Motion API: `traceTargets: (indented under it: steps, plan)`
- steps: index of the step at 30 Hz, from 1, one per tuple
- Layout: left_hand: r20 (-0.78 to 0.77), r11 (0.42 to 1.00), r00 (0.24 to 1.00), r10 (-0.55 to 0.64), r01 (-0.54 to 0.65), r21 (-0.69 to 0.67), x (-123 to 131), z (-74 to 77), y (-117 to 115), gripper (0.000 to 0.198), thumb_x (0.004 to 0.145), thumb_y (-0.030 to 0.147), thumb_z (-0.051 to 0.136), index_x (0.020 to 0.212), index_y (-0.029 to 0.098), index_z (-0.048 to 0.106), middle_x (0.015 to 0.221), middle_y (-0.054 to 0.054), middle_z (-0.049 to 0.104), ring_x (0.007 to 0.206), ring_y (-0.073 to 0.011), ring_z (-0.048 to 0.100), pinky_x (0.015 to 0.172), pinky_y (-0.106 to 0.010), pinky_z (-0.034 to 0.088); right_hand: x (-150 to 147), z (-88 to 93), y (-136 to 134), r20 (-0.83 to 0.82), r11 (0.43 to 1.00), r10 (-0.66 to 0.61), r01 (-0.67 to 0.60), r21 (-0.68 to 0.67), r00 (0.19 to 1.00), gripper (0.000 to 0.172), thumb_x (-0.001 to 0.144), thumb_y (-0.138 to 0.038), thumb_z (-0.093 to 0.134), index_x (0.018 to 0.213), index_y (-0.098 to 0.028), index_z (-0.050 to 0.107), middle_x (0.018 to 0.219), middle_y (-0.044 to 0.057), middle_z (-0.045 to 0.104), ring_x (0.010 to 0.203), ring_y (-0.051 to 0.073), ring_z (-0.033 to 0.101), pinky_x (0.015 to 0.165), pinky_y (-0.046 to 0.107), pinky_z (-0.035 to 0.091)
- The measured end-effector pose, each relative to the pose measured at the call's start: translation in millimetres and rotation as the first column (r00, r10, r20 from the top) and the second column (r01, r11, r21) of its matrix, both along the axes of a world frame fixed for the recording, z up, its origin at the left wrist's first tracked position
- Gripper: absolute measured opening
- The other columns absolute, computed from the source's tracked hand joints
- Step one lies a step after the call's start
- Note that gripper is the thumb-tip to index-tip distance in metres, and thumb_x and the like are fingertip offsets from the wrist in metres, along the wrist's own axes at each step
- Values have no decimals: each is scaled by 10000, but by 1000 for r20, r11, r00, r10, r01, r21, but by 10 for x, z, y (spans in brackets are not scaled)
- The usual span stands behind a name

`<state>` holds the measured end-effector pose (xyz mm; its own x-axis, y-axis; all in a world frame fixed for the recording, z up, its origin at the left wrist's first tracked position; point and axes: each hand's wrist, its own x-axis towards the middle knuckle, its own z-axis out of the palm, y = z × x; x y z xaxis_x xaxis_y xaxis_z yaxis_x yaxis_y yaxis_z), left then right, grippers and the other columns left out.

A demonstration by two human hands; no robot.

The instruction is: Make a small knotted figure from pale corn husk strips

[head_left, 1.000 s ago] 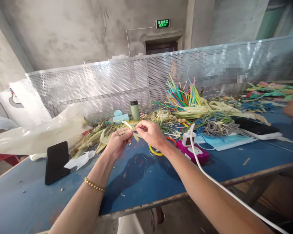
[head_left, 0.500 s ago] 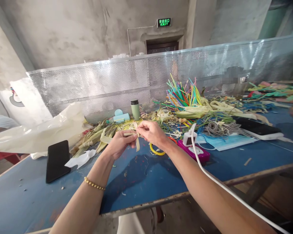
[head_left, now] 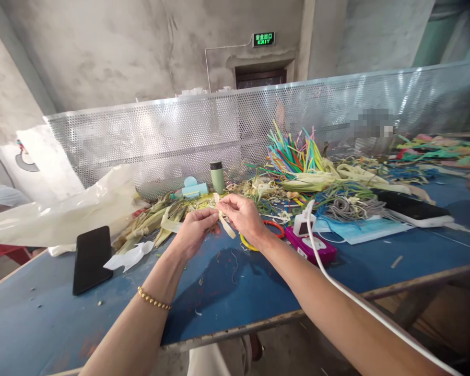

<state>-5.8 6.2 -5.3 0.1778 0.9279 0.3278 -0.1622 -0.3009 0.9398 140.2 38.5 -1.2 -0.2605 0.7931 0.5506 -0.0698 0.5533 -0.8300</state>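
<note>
Over the blue table [head_left: 219,287] my two hands meet, fingertips nearly touching. A pale husk strip [head_left: 227,228] is pinched between them; one end points up and the other hangs down below the fingers. My left hand [head_left: 196,230], with a gold bead bracelet [head_left: 153,298] on its wrist, is closed on it with thumb and forefinger. On the other side my right hand [head_left: 243,216] is pinched shut on the same strip. Where the strip passes between the fingers is hidden. Behind the left hand lie dry husks [head_left: 141,227]; below the right wrist are yellow-handled scissors [head_left: 247,242].
A black phone [head_left: 92,259] and white paper scrap [head_left: 129,257] lie left. Right are a magenta power strip [head_left: 317,250], white cable [head_left: 337,284], blue mask [head_left: 370,230] and a charging phone [head_left: 411,206]. A green tumbler [head_left: 216,177] and colourful stems [head_left: 293,151] stand behind.
My left hand has shifted slightly right and up, closer to my right hand. The strip's hanging end has swung to the right. Both hands keep their pinch.
</note>
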Motion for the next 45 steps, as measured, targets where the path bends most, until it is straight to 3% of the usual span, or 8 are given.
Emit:
traceTargets:
  steps: [6,14,19,27,33,38,42,45]
  plan:
    - [38,1000,999,-5,6,-28,61,17,-28,292,730,363,755,648,109,637,534,11,490,510,-70,402,510,-217,308,-19,-17,10,75,974,-144,127,187,987,226,839,-363,581,727,-167,607,565,-26,521,512,92,440,488,211,334]
    - [141,998,990,-23,32,-59,55,12,-22,159,655,206,789,708,94,689,669,-18,580,541,-66,459,523,-224,357,-43,-20,7,0,997,-51,51,65,999,219,806,-374,618,735,-167,625,568,-34,520,494,83,428,479,207,344]
    - [161,993,987,-27,44,-107,44,29,-22,110,637,155,757,698,88,694,673,-27,597,538,-73,485,533,-232,392,-39,-5,-25,0,994,-30,29,106,1000,242,838,-383,597,737,-164,617,572,-31,530,482,75,409,475,201,344]
    - [135,992,991,-6,23,-127,53,22,-18,92,623,146,733,663,85,677,648,-8,571,508,-65,481,521,-228,382,-49,-36,-39,13,984,-104,101,144,995,231,849,-374,587,759,-163,615,566,-30,542,470,80,439,466,198,363]
    - [88,992,996,-6,17,-125,69,32,-42,101,632,151,741,657,77,676,614,-1,545,495,-61,467,511,-223,360,-47,-48,-19,23,991,-88,86,104,996,250,838,-404,594,766,-166,615,587,-22,563,504,89,481,485,195,398]
    - [116,992,991,-61,73,-102,-1,21,-2,125,668,151,755,742,68,698,703,-28,590,541,-56,489,538,-206,385,-13,1,-3,39,999,-51,51,-4,998,224,845,-383,583,790,-166,581,564,-33,543,432,67,445,408,182,360]
    - [160,992,984,-77,92,-91,-99,33,35,145,703,145,752,812,64,701,778,-50,623,600,-57,521,585,-188,422,29,67,-13,108,989,65,-49,-141,992,155,804,-287,639,816,-164,545,553,-33,560,414,75,484,383,185,384]
    - [180,989,979,-91,110,-96,-143,46,48,143,702,117,750,824,63,696,753,-52,628,633,-74,555,627,-193,453,55,83,-6,131,983,77,-53,-177,988,112,774,-192,645,786,-156,540,578,-13,588,448,91,535,413,204,437]
